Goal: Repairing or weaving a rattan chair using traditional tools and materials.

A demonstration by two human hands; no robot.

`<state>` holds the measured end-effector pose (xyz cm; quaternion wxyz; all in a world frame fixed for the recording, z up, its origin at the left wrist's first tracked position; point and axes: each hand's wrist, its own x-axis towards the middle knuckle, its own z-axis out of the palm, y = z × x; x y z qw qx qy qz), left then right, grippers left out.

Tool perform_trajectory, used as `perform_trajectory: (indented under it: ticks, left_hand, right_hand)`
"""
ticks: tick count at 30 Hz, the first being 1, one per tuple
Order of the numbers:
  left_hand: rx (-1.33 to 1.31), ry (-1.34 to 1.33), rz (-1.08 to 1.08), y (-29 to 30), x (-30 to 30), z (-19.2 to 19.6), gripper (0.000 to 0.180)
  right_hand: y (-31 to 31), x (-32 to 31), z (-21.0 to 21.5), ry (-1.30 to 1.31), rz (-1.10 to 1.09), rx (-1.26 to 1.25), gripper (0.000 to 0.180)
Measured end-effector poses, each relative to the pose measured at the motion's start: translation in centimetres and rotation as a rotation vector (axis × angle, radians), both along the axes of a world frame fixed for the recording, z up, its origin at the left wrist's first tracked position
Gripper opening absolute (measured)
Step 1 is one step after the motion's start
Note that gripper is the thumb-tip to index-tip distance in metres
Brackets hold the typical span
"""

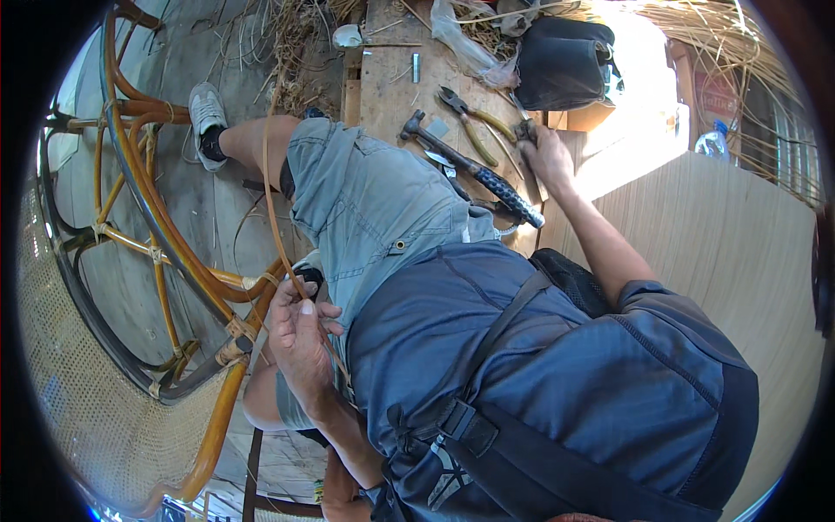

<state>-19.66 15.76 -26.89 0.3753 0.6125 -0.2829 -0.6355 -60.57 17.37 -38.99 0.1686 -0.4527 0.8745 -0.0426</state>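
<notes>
My left hand [300, 344] is closed around a long, thin brown rattan strip [271, 196], pinched between thumb and fingers. The strip rises upright past my thigh toward the top of the picture. Over the wooden bench [387, 83], my right hand [550, 159] has its fingers curled on a small dark object [525, 130]; I cannot make out what it is. Just left of that hand lie pliers [472, 130] with yellow handles. A hammer [474, 170] with a black-and-white wrapped handle slants across the bench beside my leg.
On the left stands a rattan chair frame [161, 235] with woven cane [87, 400] and bound joints. A black pouch [564, 63] and a clear plastic bag [474, 48] sit at the far end of the bench. Loose rattan strands [713, 26] pile up behind; a plastic bottle [713, 141] stands right.
</notes>
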Motion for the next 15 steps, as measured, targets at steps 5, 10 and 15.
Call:
perform_trajectory:
  ticks: [5,10,15]
  left_hand:
    - [0.076,-0.061,-0.089,-1.0,-1.1,0.5,0.023]
    - [0.167,0.009,0.018,-0.6,0.8,0.2,0.017]
    - [0.053,0.183,0.099,-1.1,-0.1,-1.5,0.012]
  right_hand:
    - [0.9,1.7,0.6,0.011,-0.138,0.095,0.05]
    - [1.4,2.5,-1.0,-0.071,-0.075,0.191,0.052]
    - [4.2,0.4,-1.1,-0.191,0.052,-0.111,0.043]
